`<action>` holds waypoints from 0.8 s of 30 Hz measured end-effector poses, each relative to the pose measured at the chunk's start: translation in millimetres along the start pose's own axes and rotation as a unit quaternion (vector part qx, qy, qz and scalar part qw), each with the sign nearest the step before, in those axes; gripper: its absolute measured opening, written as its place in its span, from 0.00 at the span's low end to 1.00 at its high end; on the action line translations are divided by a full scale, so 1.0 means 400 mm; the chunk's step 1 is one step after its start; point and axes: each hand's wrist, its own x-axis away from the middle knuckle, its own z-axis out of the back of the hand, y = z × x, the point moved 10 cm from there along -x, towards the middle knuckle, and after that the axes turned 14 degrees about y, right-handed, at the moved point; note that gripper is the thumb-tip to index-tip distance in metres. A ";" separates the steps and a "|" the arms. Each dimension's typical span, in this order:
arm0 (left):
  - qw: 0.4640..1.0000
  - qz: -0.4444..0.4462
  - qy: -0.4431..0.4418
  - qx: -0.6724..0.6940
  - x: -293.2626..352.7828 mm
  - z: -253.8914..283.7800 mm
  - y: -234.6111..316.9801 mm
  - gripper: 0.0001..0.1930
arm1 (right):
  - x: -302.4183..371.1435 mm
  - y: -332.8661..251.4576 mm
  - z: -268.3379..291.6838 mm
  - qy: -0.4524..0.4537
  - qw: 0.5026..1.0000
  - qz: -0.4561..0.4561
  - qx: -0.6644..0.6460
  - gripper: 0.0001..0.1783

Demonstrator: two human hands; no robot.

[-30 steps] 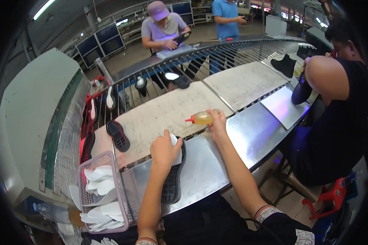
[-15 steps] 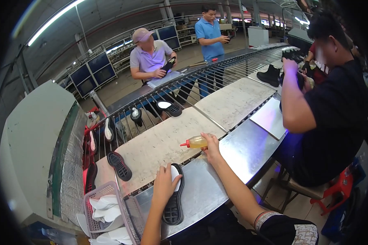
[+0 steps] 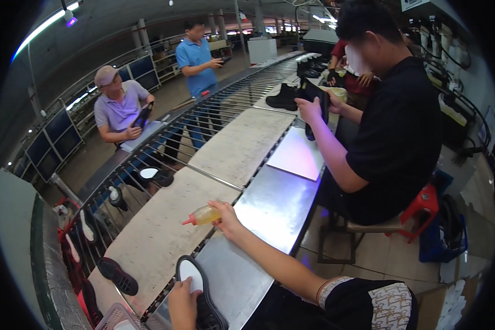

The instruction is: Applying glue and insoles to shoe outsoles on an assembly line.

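Observation:
My left hand (image 3: 182, 303) is closed at the side of a black shoe sole (image 3: 209, 313), its thumb on the white pad (image 3: 191, 271) laid in the sole's wider far end. The sole lies on the metal table near me, its near end cut off by the picture's edge. In my right hand (image 3: 226, 219) is a clear squeeze bottle (image 3: 205, 215) of yellowish liquid, held almost level over the belt's edge. Its red nozzle points left. Another black sole (image 3: 117, 276) rests on the cream belt (image 3: 165, 220) to the left.
A roller conveyor (image 3: 247, 82) runs beyond the belt, with a white-padded sole (image 3: 157, 176) on it. To the right a seated co-worker holds a black shoe (image 3: 317, 104) above a white board (image 3: 297, 154). Two people stand across the line. A basket (image 3: 115, 319) shows at lower left.
My view has turned right, so the scene has shifted left. The bottle stays in my right hand and my left hand stays at the sole. The seated co-worker's arms are lower.

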 end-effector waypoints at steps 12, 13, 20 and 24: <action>0.996 0.052 -0.041 0.065 -0.012 -0.028 -0.071 0.11 | 0.004 -0.001 0.012 -0.001 1.000 0.003 -0.004 0.23; 0.992 0.091 -0.050 0.072 -0.008 -0.031 -0.093 0.10 | 0.007 0.001 0.001 -0.004 1.000 0.003 -0.005 0.23; 0.985 0.084 -0.145 0.032 0.009 -0.056 -0.130 0.42 | 0.017 0.019 -0.009 0.014 1.000 -0.018 -0.014 0.22; 0.980 0.061 -0.168 0.085 0.004 -0.069 -0.121 0.42 | -0.019 0.020 0.007 0.004 0.999 -0.019 -0.044 0.21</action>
